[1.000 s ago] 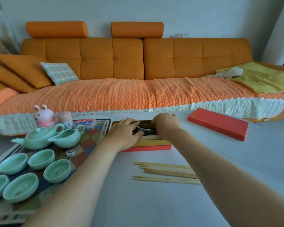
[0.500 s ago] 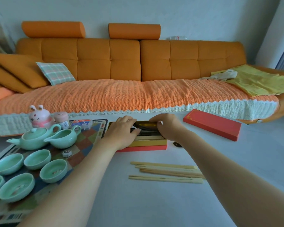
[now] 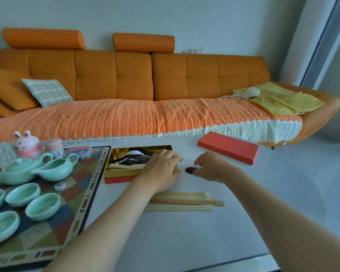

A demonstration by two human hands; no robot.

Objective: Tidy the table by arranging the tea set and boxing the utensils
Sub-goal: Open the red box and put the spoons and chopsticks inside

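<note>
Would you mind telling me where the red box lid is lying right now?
In the head view the red lid lies flat on the table at the far right, near the sofa, apart from the open box and beyond the right hand.

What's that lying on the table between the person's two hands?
In the head view, a small dark oval piece lies on the white table between the left hand, gripping the open box, and the right hand.

- Pale grey table (image 3: 243, 222), smooth top.
- Left: patterned tray (image 3: 90, 197), near edge overhanging the front.
- Just right of the tray: open box (image 3: 124, 172), gold lining, red base.
- Beside the box's right end: small dark piece (image 3: 189, 170).
- Far right: red lid (image 3: 228, 147), flat.
- Front centre: loose chopsticks (image 3: 185, 201), roughly parallel.
</note>
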